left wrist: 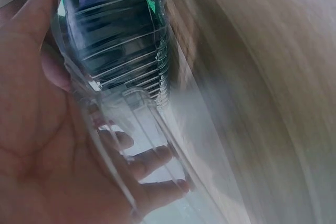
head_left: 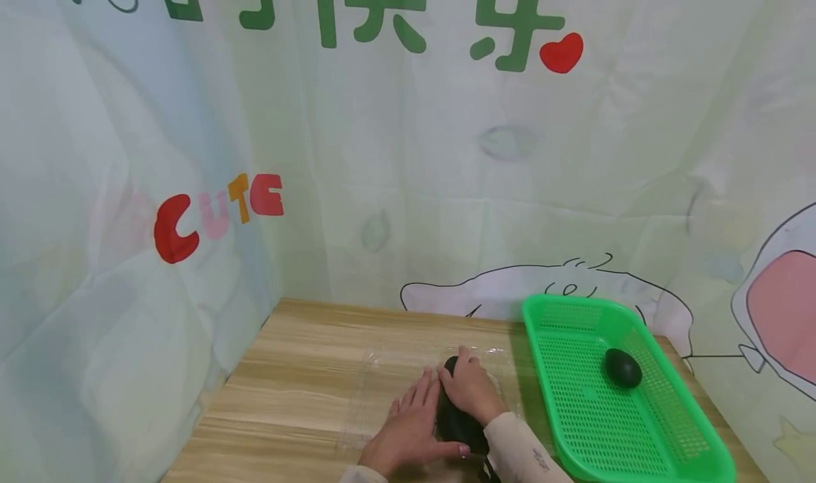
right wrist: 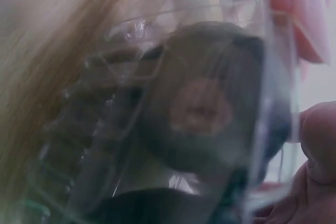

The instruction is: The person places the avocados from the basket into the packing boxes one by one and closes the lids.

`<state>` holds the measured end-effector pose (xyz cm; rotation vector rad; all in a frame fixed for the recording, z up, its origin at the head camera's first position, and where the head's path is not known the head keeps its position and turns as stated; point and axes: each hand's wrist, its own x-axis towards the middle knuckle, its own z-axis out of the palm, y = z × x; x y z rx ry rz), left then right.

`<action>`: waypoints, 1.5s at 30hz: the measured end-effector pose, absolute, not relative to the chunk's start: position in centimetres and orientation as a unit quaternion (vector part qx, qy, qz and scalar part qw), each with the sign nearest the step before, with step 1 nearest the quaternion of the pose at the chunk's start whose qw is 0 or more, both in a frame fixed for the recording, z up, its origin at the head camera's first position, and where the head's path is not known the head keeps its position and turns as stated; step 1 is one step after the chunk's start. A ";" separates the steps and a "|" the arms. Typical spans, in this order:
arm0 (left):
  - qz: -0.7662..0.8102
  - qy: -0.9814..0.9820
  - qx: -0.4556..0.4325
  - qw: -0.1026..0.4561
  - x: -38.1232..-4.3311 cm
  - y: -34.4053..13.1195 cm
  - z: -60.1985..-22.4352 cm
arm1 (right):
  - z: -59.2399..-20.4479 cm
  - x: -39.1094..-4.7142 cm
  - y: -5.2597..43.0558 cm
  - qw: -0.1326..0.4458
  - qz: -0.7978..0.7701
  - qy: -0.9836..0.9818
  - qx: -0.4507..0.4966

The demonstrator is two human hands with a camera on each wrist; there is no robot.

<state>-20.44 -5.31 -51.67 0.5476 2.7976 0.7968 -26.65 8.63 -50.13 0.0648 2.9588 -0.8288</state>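
A clear plastic clamshell box (head_left: 366, 391) lies on the wooden table, with dark, avocado-like fruit (head_left: 454, 423) in its right part. Through its wall, the right wrist view shows one fruit's pale brown stem scar (right wrist: 200, 107). My left hand (head_left: 411, 430) rests along the fruit's left side, fingers nearly straight and thumb out toward the near end. In the left wrist view, several of its fingers (left wrist: 155, 161) show through the plastic. My right hand (head_left: 472, 391) lies over the box's far right part, thumb toward the left fingertips, and hides some fruit.
Right of the box stands a green plastic basket (head_left: 637, 433) with one dark fruit (head_left: 622, 368) inside. A printed cloth (head_left: 382, 150) hangs behind and left of the table. Wooden tabletop (head_left: 280, 391) extends left of the box.
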 end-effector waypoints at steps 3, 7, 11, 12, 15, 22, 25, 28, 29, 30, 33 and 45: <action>0.270 0.941 0.185 0.086 -20.5 -5.4 -51.9 | -50.2 -26.6 8.9 0.035 -0.267 0.963 0.021; 0.272 0.940 0.187 0.086 -20.6 -5.5 -52.1 | -49.9 -26.5 9.2 0.045 -0.266 0.962 0.031; 0.270 0.941 0.184 0.092 -20.8 -5.4 -52.3 | -49.6 -26.5 9.4 0.061 -0.270 0.960 0.042; 0.270 0.940 0.184 0.092 -20.8 -5.4 -52.3 | -49.6 -26.5 9.5 0.059 -0.270 0.960 0.040; 0.271 0.940 0.186 0.089 -20.7 -5.4 -52.2 | -49.4 -26.3 10.1 0.042 -0.271 0.961 0.025; 0.275 0.939 0.190 0.083 -20.4 -5.4 -51.9 | -47.4 -25.1 12.2 -0.019 -0.278 0.960 -0.015; 0.279 0.938 0.191 0.080 -20.3 -5.4 -51.8 | -45.8 -24.4 13.3 -0.041 -0.276 0.960 -0.021; 0.281 0.937 0.195 0.073 -20.3 -5.4 -51.8 | -44.3 -23.8 14.7 -0.070 -0.284 0.956 -0.031; 0.281 0.937 0.196 0.070 -20.2 -5.4 -51.8 | -43.9 -23.7 15.3 -0.077 -0.294 0.952 -0.035; 0.281 0.937 0.197 0.067 -20.2 -5.4 -51.8 | -43.6 -23.6 15.9 -0.083 -0.304 0.948 -0.039; 0.282 0.936 0.201 0.061 -20.1 -5.5 -51.7 | -42.7 -23.5 18.0 -0.090 -0.330 0.939 -0.045; 0.286 0.934 0.202 0.069 -20.2 -5.5 -51.9 | -41.1 -24.7 27.2 -0.081 -0.175 0.981 -0.020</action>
